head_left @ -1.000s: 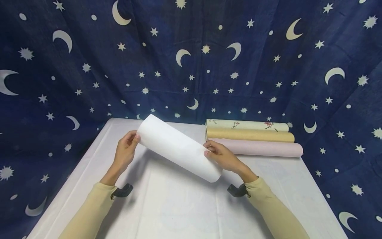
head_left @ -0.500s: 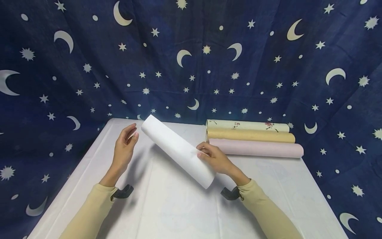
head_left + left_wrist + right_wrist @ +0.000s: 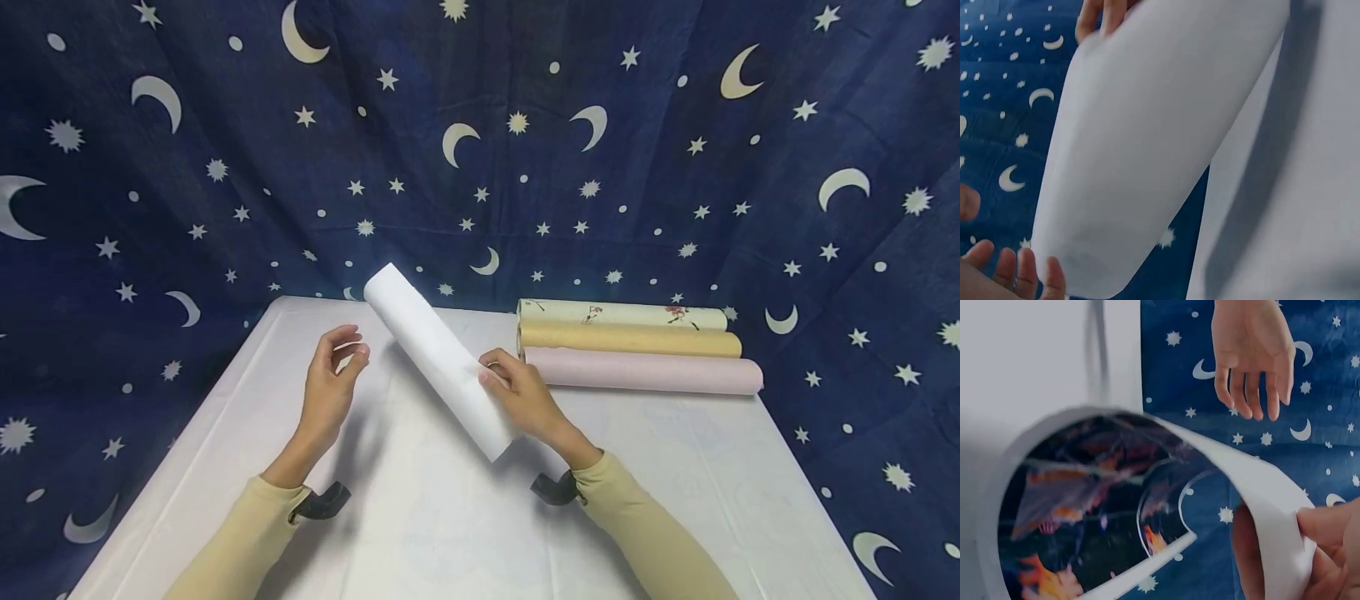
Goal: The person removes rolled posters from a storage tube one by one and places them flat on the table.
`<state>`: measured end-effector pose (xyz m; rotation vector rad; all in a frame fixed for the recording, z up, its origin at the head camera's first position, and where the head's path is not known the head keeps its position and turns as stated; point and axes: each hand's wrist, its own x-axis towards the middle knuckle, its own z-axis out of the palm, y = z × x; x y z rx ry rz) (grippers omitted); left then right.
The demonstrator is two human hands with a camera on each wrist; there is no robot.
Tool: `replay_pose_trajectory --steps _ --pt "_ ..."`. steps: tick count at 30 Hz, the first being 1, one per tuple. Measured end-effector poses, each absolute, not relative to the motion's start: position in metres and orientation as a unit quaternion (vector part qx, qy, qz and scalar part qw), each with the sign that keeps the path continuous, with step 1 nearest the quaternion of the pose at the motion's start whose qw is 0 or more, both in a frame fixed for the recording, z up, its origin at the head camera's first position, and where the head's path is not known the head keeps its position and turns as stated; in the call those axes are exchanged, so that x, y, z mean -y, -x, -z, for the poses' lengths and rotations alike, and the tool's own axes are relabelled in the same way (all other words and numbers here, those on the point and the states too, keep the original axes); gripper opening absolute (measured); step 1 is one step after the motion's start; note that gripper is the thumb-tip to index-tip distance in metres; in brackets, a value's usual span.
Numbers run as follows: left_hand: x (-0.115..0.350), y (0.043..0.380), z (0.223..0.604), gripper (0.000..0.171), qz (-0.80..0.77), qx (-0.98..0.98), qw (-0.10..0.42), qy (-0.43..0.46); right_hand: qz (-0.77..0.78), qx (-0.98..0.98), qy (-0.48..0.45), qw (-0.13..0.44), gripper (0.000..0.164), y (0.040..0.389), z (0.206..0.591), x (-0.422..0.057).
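A rolled-up poster [image 3: 431, 350], white outside, slants above the table with its far end up and to the left. My right hand [image 3: 525, 396] pinches its edge near the lower end. In the right wrist view the poster's inner face [image 3: 1054, 512] shows a dark picture with orange, fish-like shapes. To the left of the roll, my left hand [image 3: 330, 387] is apart from it, fingers loosely bent around nothing. The left wrist view has the left fingers [image 3: 1025, 275] close to the roll's end in the picture.
Three more rolls lie side by side at the back right of the white-covered table [image 3: 420, 533]: pink [image 3: 652, 369], yellow [image 3: 630, 339] and flower-patterned cream [image 3: 622, 313]. A dark blue curtain [image 3: 480, 158] with moons and stars hangs behind.
My left hand has let go of the poster's left end. The right hand has moved left with the roll, which looks narrower and tilts more steeply.
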<state>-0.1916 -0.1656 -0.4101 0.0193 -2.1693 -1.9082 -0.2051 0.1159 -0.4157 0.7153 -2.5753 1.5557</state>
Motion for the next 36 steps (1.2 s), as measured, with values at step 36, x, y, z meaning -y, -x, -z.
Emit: replay_pose_trajectory --steps 36 --pt "0.115 0.190 0.433 0.081 0.715 0.697 -0.002 -0.046 -0.363 0.852 -0.362 0.103 0.020 0.181 0.448 -0.064"
